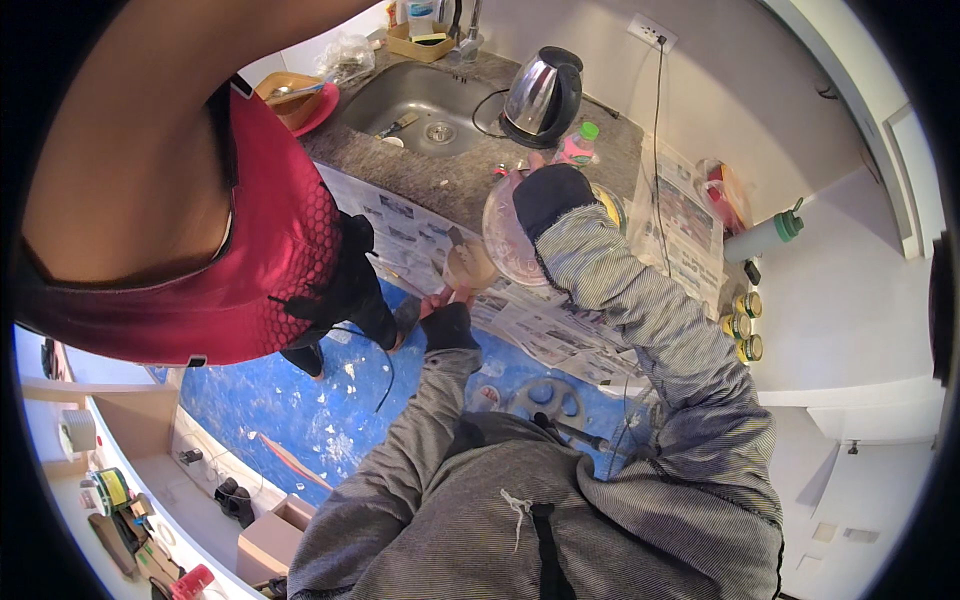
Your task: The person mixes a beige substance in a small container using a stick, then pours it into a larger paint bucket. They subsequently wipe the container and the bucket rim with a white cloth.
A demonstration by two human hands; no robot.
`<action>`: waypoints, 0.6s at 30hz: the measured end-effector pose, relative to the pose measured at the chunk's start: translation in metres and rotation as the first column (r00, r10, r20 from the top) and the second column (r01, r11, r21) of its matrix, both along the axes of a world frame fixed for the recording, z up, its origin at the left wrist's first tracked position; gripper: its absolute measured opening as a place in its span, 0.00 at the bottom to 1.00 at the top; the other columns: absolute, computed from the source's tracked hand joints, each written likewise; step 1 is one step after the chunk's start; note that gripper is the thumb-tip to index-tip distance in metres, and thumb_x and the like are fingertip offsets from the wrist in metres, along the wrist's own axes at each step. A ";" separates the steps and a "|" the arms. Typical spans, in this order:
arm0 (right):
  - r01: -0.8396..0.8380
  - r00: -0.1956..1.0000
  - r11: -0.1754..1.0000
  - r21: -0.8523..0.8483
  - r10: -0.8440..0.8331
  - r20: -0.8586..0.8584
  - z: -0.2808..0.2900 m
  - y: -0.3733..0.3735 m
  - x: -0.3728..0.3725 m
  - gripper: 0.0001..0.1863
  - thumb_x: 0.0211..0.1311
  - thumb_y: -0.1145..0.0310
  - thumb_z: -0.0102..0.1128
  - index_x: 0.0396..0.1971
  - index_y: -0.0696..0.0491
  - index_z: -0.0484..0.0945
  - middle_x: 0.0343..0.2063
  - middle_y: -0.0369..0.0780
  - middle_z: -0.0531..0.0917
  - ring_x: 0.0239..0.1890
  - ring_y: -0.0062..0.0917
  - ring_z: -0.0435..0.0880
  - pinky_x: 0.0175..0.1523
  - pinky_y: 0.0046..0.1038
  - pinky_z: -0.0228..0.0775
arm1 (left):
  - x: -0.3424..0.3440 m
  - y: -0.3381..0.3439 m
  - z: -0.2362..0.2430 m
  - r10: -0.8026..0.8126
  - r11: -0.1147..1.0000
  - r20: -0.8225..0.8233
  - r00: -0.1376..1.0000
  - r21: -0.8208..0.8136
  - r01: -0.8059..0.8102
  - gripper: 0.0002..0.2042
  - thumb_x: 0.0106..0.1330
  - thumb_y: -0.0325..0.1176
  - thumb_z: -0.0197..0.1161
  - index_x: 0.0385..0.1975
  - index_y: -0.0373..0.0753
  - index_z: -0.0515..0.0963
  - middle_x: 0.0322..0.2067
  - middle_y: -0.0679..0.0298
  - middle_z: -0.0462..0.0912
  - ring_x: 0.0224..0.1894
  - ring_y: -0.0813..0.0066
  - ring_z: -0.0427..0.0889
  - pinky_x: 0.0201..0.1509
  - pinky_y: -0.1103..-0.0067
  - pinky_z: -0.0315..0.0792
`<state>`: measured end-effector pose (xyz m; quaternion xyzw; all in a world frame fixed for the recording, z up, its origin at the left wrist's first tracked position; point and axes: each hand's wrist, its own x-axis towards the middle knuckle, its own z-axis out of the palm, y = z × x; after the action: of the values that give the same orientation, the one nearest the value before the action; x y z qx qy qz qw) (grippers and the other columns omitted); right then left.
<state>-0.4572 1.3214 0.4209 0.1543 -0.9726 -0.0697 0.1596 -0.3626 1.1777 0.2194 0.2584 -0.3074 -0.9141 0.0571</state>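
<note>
My left hand (447,298) reaches out over the newspaper at the counter's front edge. Its fingers are closed on the near side of a round tan piece (472,266) with a small flap, whose exact kind I cannot make out. Beside it on the counter is a large round translucent lid or tub (508,232) with raised markings. My right hand (536,161) is past the far side of this tub, mostly covered by its dark cuff; only a bit of finger shows. Close by stands a small clear bottle with pink contents and a green cap (577,146).
Another person in a red top (275,230) stands close on my left, one arm raised. Behind are a sink (385,95) with a brush and a steel kettle (543,97). A green-capped bottle (765,235) lies at right. Blue sheeting (260,400) covers the floor.
</note>
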 end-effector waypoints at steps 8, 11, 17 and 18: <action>0.202 0.972 0.944 -0.259 -0.162 0.168 0.008 -0.025 -0.005 0.12 0.60 0.64 0.51 0.34 0.58 0.76 0.27 0.52 0.81 0.34 0.42 0.82 0.42 0.41 0.72 | 0.004 -0.002 -0.005 -0.009 1.000 0.016 1.000 -0.016 0.009 0.23 0.54 0.18 0.69 0.30 0.47 0.57 0.43 0.57 0.79 0.42 0.63 0.80 0.45 0.69 0.76; 0.114 0.987 0.985 -0.131 -0.097 0.129 -0.004 -0.030 -0.010 0.12 0.60 0.65 0.51 0.36 0.57 0.75 0.29 0.53 0.81 0.36 0.44 0.82 0.42 0.41 0.72 | 0.005 -0.006 -0.001 0.016 1.000 0.037 0.999 -0.004 -0.016 0.22 0.54 0.17 0.67 0.30 0.46 0.58 0.42 0.55 0.79 0.43 0.62 0.80 0.46 0.67 0.77; 0.146 0.976 0.984 -0.102 -0.127 0.179 -0.013 -0.038 -0.014 0.13 0.58 0.67 0.51 0.40 0.58 0.74 0.30 0.52 0.81 0.38 0.43 0.82 0.43 0.41 0.72 | 0.008 -0.010 -0.004 0.034 0.999 0.050 0.998 -0.026 -0.033 0.19 0.56 0.15 0.64 0.30 0.44 0.59 0.41 0.52 0.78 0.44 0.60 0.80 0.49 0.63 0.78; 0.150 0.975 0.986 -0.066 -0.137 0.177 -0.019 -0.039 -0.018 0.14 0.57 0.67 0.52 0.41 0.57 0.74 0.30 0.52 0.81 0.38 0.43 0.82 0.43 0.40 0.73 | 0.008 -0.010 -0.004 0.030 0.999 0.056 0.998 -0.032 -0.029 0.19 0.56 0.15 0.64 0.30 0.45 0.59 0.41 0.52 0.78 0.44 0.60 0.80 0.49 0.63 0.78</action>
<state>-0.4755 1.2825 0.4017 0.0826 -0.9933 -0.0290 0.0758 -0.3545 1.1679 0.2151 0.2877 -0.3191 -0.9006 0.0658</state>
